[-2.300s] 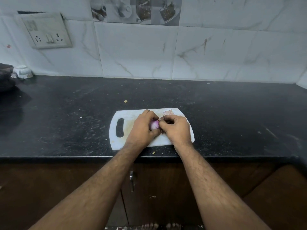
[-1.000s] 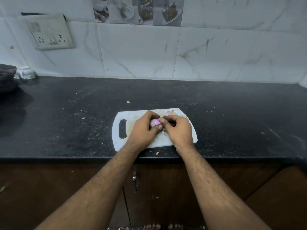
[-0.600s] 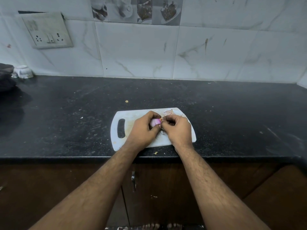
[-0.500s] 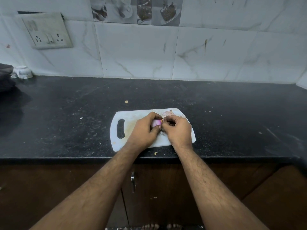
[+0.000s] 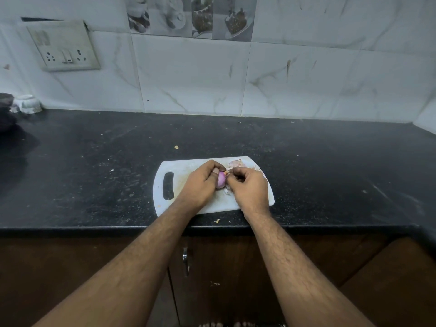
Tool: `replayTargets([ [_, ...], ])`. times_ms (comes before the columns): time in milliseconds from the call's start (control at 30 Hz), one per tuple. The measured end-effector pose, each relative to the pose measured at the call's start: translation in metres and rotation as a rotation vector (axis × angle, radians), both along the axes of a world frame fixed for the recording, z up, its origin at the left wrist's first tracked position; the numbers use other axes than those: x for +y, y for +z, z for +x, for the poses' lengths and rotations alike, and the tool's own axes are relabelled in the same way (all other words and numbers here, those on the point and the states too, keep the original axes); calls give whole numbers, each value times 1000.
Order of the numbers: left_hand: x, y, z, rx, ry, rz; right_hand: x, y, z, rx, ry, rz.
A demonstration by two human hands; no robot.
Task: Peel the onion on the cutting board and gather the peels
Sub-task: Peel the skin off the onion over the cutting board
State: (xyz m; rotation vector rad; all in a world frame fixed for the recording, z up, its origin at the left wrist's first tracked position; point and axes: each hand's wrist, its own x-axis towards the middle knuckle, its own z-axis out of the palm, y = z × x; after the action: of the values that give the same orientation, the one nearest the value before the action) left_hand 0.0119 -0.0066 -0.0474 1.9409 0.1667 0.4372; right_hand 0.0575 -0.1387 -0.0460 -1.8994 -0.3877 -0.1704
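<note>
Worktop (image 5: 306,166): black speckled stone, dusty, spanning the middle of the frame from left edge to right; front lip runs across just below centre. Small scraps lie scattered on it, one above the board and a few at the front lip.

Wall (image 5: 193,76): white marbled tiles across the upper frame, with a strip of picture tiles (image 5: 191,16) at top centre. Switch plate (image 5: 63,47), upper left. Small white cup (image 5: 27,104) at the far left edge, beside a dark shape cut off by the frame.

Cabinet doors (image 5: 224,279): dark wood, lower frame, with a metal handle (image 5: 186,260) at centre.

Cutting board (image 5: 179,178): white plastic, handle slot at its left end, lying at frame centre near the front lip. Open worktop lies wide to its left, right and behind.

Onion (image 5: 221,180): purple, partly peeled, over the middle of the board, between both hands.

Left hand (image 5: 200,185): curled around the onion from the left, thumb on top, grasping it.

Right hand (image 5: 250,187): fingertips (image 5: 230,172) pinched on a scrap of skin at the onion's top.

Peels (image 5: 237,163): pale pink pieces at the board's upper right corner, more partly hidden under the right hand.
</note>
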Motion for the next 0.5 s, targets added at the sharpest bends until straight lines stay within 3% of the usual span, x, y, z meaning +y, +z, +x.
replayTargets([
  [100, -3, 0, -4, 10, -30, 2, 2, -2, 4, 76, 25, 99],
  [233, -3, -7, -4, -27, -12, 180, -1, 0, 3, 116, 45, 180],
  [500, -5, -6, -8, -161, 162, 205, 3, -6, 6, 91, 125, 61],
])
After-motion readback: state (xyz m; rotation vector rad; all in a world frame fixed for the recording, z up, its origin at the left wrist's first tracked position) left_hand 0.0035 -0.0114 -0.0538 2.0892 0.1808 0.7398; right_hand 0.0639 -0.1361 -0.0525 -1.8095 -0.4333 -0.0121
